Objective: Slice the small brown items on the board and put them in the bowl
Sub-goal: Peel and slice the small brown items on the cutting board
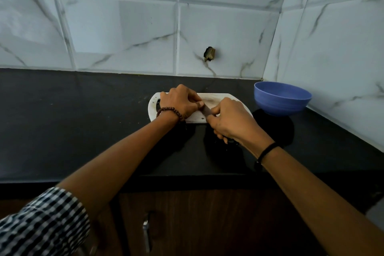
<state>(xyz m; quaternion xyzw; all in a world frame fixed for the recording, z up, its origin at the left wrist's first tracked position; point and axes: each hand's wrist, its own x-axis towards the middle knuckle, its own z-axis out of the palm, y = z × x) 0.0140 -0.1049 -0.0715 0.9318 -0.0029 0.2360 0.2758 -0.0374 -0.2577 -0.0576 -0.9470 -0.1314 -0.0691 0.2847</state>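
Slicing is the step I am on. My left hand (180, 100) sits on the white board (153, 108). Its fingers are curled down and bunched close together. I think they are pinching a small brown item to hold it in place, but my knuckles hide it, so I cannot be sure.

My right hand (230, 118) is wrapped tight round the handle of the knife (205, 111). The grey blade pokes out between my two hands and lies very near my left thumb. Both arms reach straight out over the black counter (83, 120), and my wrists are low, close to the board.

The blue bowl (282, 89) stands on the counter just to the right of the board. From here I cannot see inside it.

Next I need to push the blade down through the item in one clean cut. My left fingertips must stay tucked back, away from the sharp edge, because they are so close to it. After that the cut bits have to go over to the bowl on my right.
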